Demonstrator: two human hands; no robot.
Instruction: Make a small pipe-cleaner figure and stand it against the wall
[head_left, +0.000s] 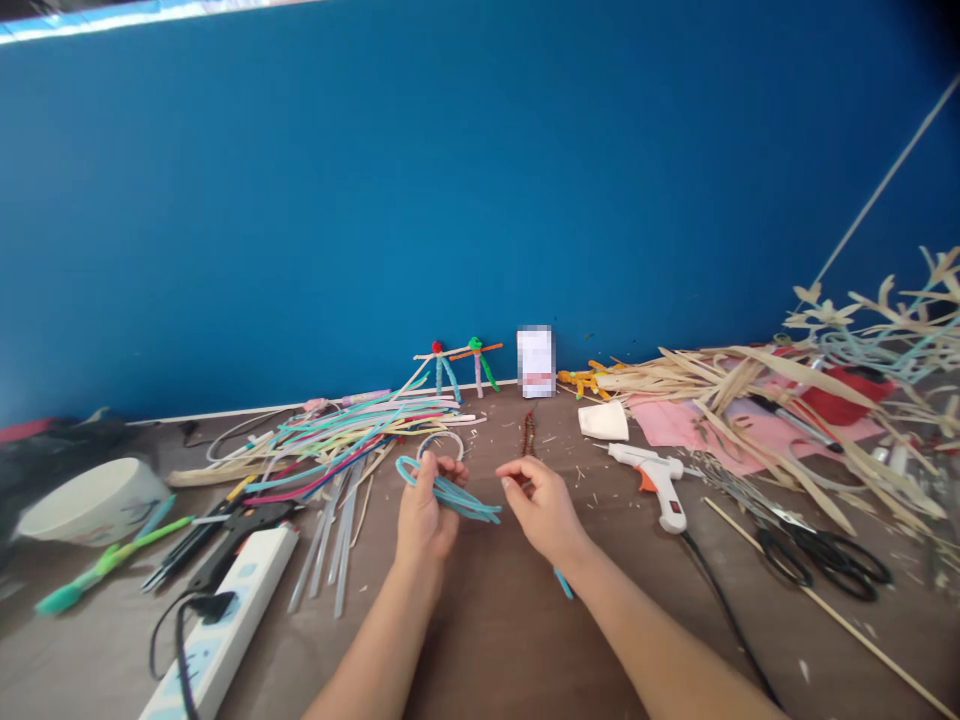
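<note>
My left hand (429, 510) is closed around a looped bundle of light blue pipe cleaners (469, 502), whose ends point right. Close to those ends is my right hand (541, 505), its fingers curled and the thumb near the forefinger. Whatever may lie within that grip is hidden. A short blue end (562, 583) shows beside the right wrist; I cannot tell whether the hand holds it. Beyond the hands, two small pipe-cleaner figures, one with a red head (437, 347) and one with a green head (475, 344), stand against the blue wall.
Left are a pile of coloured pipe cleaners (337, 430), clear glue sticks (346, 545), a white power strip (232, 610) and a white bowl (94, 503). Right are a white glue gun (660, 480), black-handled scissors (832, 555), a thin stick (862, 640) and pale dried strips (742, 385).
</note>
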